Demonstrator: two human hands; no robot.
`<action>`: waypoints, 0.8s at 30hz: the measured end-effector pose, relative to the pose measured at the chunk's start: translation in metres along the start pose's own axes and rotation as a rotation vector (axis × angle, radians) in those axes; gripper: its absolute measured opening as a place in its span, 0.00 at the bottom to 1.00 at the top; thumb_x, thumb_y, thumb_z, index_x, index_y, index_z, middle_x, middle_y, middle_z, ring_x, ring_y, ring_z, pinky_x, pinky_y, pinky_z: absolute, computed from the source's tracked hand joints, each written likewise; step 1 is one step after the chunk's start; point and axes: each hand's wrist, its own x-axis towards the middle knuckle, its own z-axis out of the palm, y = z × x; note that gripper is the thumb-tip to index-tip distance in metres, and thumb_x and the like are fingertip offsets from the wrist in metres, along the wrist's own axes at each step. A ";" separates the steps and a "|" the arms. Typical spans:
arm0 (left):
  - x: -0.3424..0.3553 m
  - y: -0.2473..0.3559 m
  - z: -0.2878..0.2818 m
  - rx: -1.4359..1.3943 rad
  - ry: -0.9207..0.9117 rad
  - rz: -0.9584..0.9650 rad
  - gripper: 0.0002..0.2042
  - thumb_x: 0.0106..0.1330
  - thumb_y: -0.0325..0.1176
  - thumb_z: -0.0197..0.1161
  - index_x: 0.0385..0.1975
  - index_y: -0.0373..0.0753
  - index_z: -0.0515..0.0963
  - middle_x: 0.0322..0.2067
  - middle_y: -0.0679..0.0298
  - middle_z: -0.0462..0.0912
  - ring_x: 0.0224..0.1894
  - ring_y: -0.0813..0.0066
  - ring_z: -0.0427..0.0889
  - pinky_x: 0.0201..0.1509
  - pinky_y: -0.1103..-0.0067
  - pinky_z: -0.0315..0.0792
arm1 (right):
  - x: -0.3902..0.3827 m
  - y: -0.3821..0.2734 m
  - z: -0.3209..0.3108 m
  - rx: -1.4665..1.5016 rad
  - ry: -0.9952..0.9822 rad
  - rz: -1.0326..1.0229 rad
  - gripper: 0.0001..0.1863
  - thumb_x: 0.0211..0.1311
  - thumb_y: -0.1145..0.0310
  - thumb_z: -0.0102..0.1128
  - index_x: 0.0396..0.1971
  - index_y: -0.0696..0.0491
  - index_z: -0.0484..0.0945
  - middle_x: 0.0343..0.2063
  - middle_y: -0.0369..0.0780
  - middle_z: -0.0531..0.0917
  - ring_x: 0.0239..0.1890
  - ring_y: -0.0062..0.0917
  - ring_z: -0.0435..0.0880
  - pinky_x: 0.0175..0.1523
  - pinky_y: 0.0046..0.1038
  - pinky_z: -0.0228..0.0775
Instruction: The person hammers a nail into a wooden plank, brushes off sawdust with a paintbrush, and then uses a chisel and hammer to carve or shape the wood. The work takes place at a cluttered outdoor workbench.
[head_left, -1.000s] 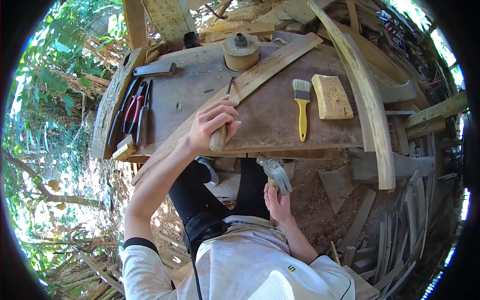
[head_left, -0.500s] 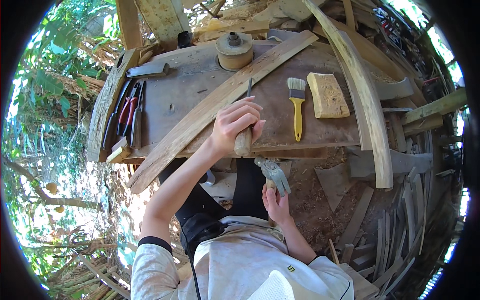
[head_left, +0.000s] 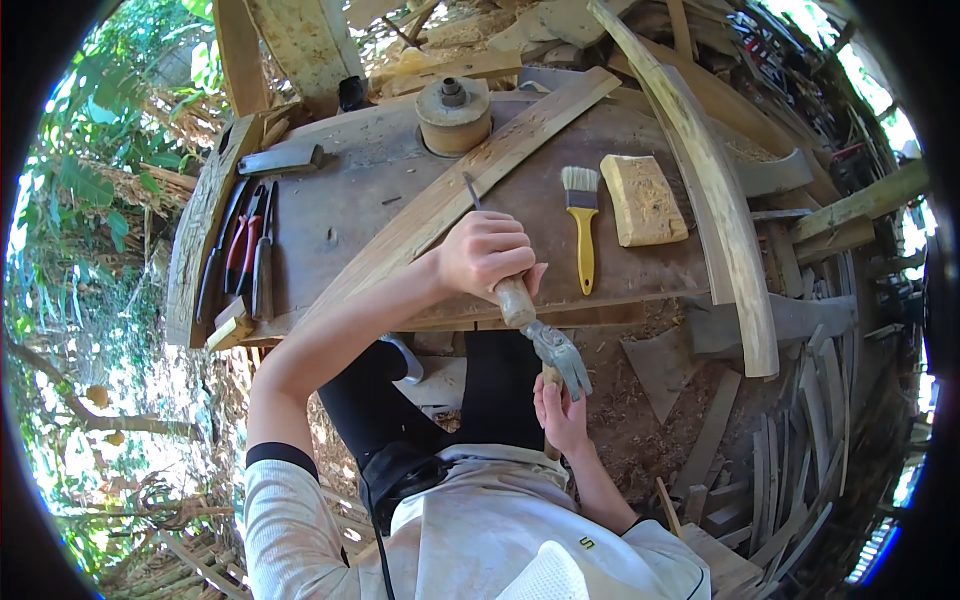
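Observation:
My left hand (head_left: 490, 256) is wrapped round the wooden handle of a chisel (head_left: 514, 300). The chisel's narrow metal blade points up and away, its tip at a long plank (head_left: 420, 222) lying slantwise over the bench. In my right hand (head_left: 560, 412) is a claw hammer (head_left: 555, 354), gripped by its wooden handle close below the metal head. The hammer's face is at the butt end of the chisel handle and seems to touch it. Both hands are closed, near the bench's front edge.
On the wooden bench (head_left: 370, 262) lie a yellow-handled paintbrush (head_left: 583, 235), a wood block (head_left: 643, 200), red-handled pliers (head_left: 240, 245) and other hand tools. A round wooden piece with a metal spindle (head_left: 454, 112) stands at the back. A curved pole (head_left: 708, 165) bounds the right; scrap wood surrounds it.
The chisel has tilted, its handle end moving right and nearer to me. The hammer head, apart from the handle before, is now against its end. The view has shifted slightly.

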 end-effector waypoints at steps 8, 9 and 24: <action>-0.008 0.000 0.009 0.067 0.109 0.046 0.21 0.57 0.27 0.74 0.17 0.44 0.63 0.16 0.69 0.67 0.15 0.73 0.69 0.17 0.77 0.63 | 0.001 -0.011 0.001 -0.020 -0.016 0.013 0.27 0.75 0.41 0.50 0.39 0.54 0.72 0.19 0.28 0.68 0.18 0.09 0.64 0.21 0.16 0.55; -0.008 0.000 0.010 0.056 0.107 0.059 0.21 0.58 0.29 0.75 0.17 0.44 0.62 0.16 0.69 0.67 0.15 0.73 0.69 0.18 0.77 0.63 | 0.001 -0.012 0.001 -0.049 -0.026 0.005 0.31 0.75 0.37 0.47 0.38 0.55 0.71 0.18 0.30 0.68 0.17 0.10 0.65 0.20 0.16 0.56; -0.001 -0.005 0.010 0.023 0.098 -0.008 0.22 0.58 0.29 0.74 0.15 0.44 0.62 0.13 0.68 0.65 0.14 0.69 0.68 0.17 0.73 0.61 | 0.008 -0.042 -0.002 -0.113 -0.029 -0.176 0.40 0.65 0.26 0.51 0.34 0.57 0.69 0.17 0.33 0.69 0.16 0.15 0.67 0.19 0.19 0.57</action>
